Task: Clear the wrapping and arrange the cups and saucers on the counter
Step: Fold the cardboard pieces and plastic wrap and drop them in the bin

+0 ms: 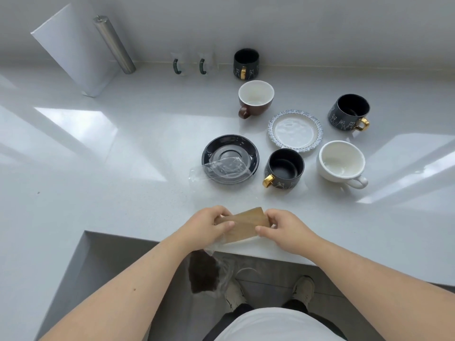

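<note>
White counter [103, 168], big and shiny. Near front edge, both hands pinching one brown card [242, 226]. Left hand [209, 225] closed on left end, right hand [283, 230] closed on right end, fingers curled tight. Clear wrap [216, 264] hanging down from under left hand, past counter edge, with something dark inside, too blurry to name.

Cups and saucers spread over right half of counter, toward back wall. Black saucer [230, 158] near middle, loose wrap [219, 169] lying across its front rim and onto counter. Patterned saucer [295, 130] just right of it, nothing on it. White cup [342, 163] toward right edge, empty, shiny inside. Brown cup [256, 97] behind saucers, white inside, empty. Three black cups with gold handles: one [284, 168] between black saucer and white cup, empty; one [348, 112] further back on right, empty; one [246, 64] against back wall, inside not seen. No cup on a saucer yet. Two small clear packets [192, 64] by back wall, each with a dark handle shape inside.

Could go wrong, probably: hanging wrap slipping off and falling to floor, since nothing under it. Pulling loose wrap off black saucer fast could drag saucer into nearby black cup. Shiny counter, so cups may slide if bumped.
</note>
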